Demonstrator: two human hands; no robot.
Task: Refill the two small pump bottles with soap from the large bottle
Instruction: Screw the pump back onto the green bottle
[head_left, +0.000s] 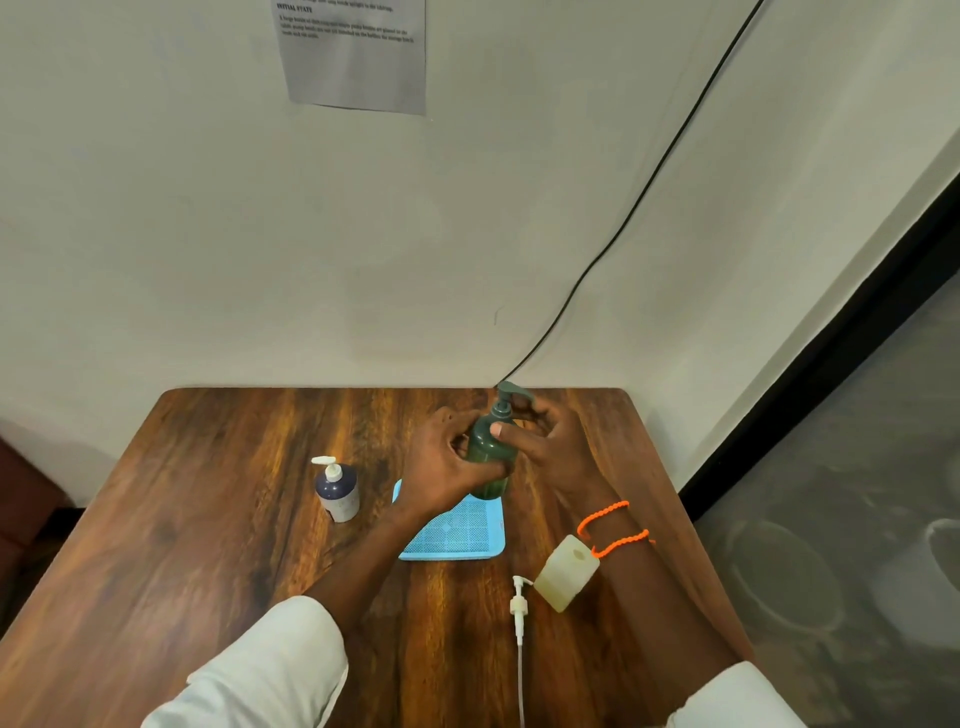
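Green bottle (488, 457): upright at blue tray's (457, 535) far edge.
Left hand (447, 462): wrapped around its body.
Right hand (545, 441): closed at its pump collar.
Risk: bottle tips or spills if twisting outpaces the steadying grip.

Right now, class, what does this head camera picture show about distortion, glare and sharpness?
Head view: the wide lens bows the table edges and the wall cable; soft glare streaks the wood; the wall notice is too blurred to read; both hands, left hand and right hand, on the green pump bottle look slightly soft.
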